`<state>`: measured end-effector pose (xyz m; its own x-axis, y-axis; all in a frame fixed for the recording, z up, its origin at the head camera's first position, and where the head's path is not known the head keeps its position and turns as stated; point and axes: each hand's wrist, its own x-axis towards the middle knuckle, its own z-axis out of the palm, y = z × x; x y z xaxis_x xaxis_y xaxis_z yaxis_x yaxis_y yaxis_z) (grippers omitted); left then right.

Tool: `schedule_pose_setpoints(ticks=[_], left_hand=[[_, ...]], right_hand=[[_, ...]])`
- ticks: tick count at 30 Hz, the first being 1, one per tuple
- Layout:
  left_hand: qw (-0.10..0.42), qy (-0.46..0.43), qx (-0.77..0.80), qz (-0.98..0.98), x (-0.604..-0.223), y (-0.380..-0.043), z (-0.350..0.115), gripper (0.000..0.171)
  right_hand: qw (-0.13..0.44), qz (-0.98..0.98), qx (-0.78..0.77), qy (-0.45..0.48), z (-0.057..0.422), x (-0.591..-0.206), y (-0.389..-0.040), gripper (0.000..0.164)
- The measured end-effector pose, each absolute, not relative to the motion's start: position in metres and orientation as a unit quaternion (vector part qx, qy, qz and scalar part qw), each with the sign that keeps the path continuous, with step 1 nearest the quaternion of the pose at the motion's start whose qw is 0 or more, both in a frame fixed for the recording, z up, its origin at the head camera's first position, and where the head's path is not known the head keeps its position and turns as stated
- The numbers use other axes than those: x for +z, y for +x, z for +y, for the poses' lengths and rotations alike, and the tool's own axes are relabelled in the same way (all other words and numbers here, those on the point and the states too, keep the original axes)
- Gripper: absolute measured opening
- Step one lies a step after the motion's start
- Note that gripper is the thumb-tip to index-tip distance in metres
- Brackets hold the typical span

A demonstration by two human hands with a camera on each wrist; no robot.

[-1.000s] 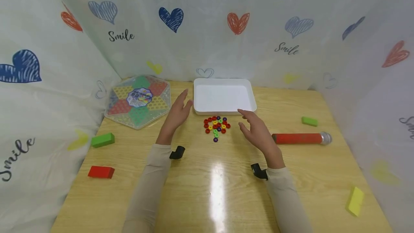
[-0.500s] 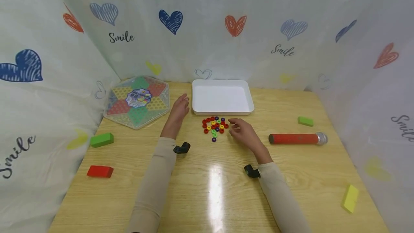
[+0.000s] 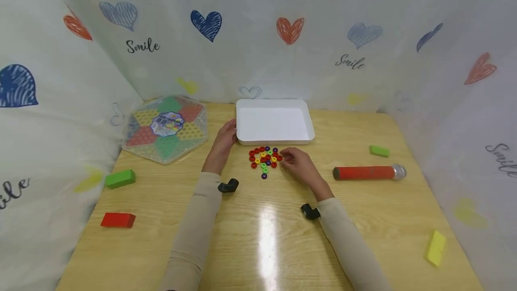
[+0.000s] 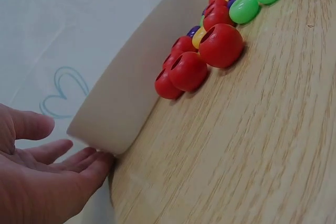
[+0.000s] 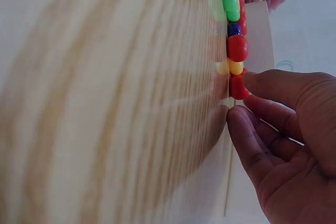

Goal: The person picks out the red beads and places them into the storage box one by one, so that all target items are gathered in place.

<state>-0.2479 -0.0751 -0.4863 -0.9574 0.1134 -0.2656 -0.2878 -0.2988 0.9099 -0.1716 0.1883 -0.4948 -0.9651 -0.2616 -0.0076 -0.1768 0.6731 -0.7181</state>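
Several red, yellow, green and purple beads (image 3: 263, 159) lie in a loose cluster on the wooden table, just before a shallow white tray (image 3: 274, 122). My left hand (image 3: 223, 143) is at the tray's left side. In the left wrist view its fingertips (image 4: 100, 163) touch the tray's near corner low down, and the thumb stands apart from them. At the right edge of the cluster is my right hand (image 3: 300, 165). The right wrist view shows its thumb and forefinger pinching a red bead (image 5: 238, 86) at the end of the row, the other fingers curled below.
A hexagonal game board (image 3: 165, 129) lies at the back left. Green (image 3: 120, 178) and red blocks (image 3: 118, 220) are on the left. To the right are a red tube (image 3: 365, 173) with a silver end, a small green block (image 3: 379, 151) and a yellow block (image 3: 435, 248).
My right hand has moved left and in to the beads, its fingers drawing together. My left hand has come right to the tray's side. The camera view has shifted slightly.
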Motion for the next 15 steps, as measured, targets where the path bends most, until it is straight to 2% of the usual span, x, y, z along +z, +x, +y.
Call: schedule_pose_setpoints(ticks=[15], left_hand=[[0.115,-0.069,0.781,0.610,-0.4926,-0.2484,-0.0749,0.051]], right_hand=[[0.059,0.926,-0.355,-0.117,0.1813,-0.4927,-0.1780,0.023]])
